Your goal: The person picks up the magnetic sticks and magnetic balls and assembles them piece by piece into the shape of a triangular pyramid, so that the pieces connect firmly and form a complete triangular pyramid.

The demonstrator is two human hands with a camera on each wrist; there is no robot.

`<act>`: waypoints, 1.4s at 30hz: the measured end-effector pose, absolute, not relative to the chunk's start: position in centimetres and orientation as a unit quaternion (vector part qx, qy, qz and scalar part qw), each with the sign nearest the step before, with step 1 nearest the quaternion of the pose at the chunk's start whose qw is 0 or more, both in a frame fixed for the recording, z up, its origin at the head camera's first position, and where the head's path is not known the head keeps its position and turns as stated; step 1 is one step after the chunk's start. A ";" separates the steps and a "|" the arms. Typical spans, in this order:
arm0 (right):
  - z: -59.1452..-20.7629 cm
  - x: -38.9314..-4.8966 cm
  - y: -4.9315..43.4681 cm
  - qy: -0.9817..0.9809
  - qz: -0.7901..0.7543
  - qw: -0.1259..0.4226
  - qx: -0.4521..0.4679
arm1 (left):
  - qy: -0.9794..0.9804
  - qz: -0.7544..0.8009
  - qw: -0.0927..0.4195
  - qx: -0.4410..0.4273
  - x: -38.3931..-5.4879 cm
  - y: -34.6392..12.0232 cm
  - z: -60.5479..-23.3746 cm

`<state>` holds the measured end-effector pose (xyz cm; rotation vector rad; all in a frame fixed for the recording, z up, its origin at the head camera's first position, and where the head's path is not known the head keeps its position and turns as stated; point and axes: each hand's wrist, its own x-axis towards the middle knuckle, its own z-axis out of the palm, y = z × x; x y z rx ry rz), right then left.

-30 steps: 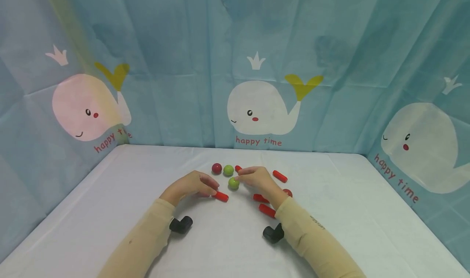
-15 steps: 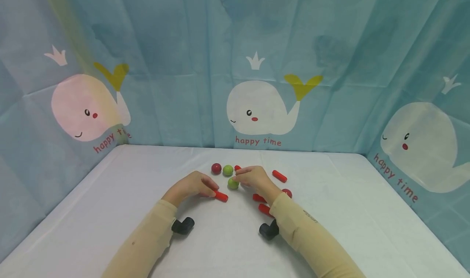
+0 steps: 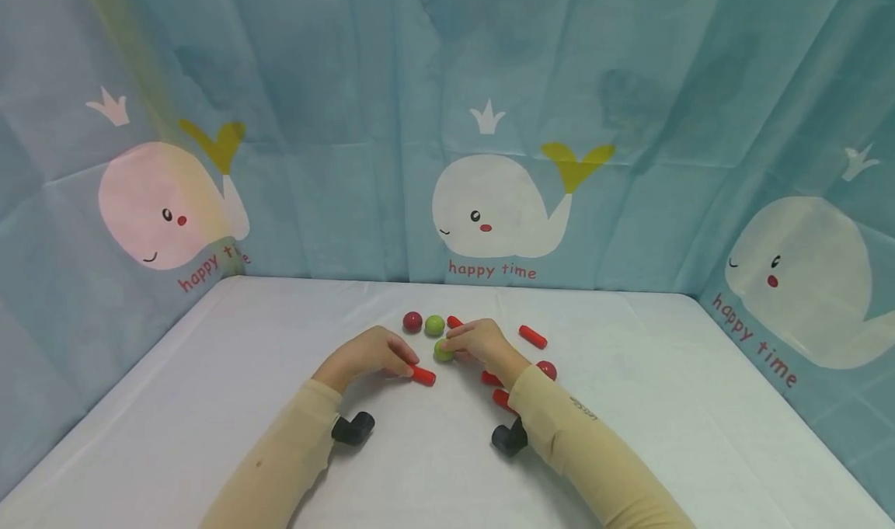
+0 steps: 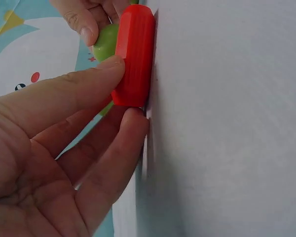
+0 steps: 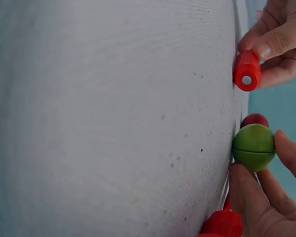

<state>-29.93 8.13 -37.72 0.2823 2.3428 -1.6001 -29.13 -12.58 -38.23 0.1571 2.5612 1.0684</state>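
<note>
My left hand point(image 3: 367, 356) pinches a red ribbed magnetic-looking rod point(image 3: 423, 375) low over the white tabletop. In the left wrist view the thumb presses the rod's side point(image 4: 135, 54), and the right wrist view shows a pale round spot on its end. To the right, my right hand point(image 3: 485, 342) holds a green ball point(image 3: 441, 351) between thumb and fingers. A seam runs round this ball point(image 5: 255, 143) in the right wrist view. Ball and rod are apart from each other. Just behind lie a second green ball point(image 3: 435, 325) and a dark red ball point(image 3: 412, 322).
A red rod point(image 3: 454, 321) shows partly behind the right hand. Two more red rods, one nearer point(image 3: 503, 401), are half hidden by the right forearm. Another red ball point(image 3: 547, 370) and a red rod point(image 3: 534, 336) lie right of it. Whale-print curtain point(image 3: 336, 203) surrounds the table.
The right thumb and fingers have closed on the green ball, moving slightly left and down over it. My left hand keeps its grip on the rod, almost unmoved.
</note>
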 end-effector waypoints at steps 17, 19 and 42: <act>-37.3 -29.1 9.8 0.839 -0.514 0.153 0.088 | 0.919 0.340 0.180 0.088 -28.9 -11.7 -37.5; -37.2 -29.0 10.1 0.839 -0.514 0.154 0.089 | 0.919 0.340 0.177 0.087 -28.9 -11.8 -37.6; -36.7 -28.2 12.7 0.779 -0.603 0.146 0.094 | 0.906 0.395 0.147 0.045 -29.5 -11.0 -38.4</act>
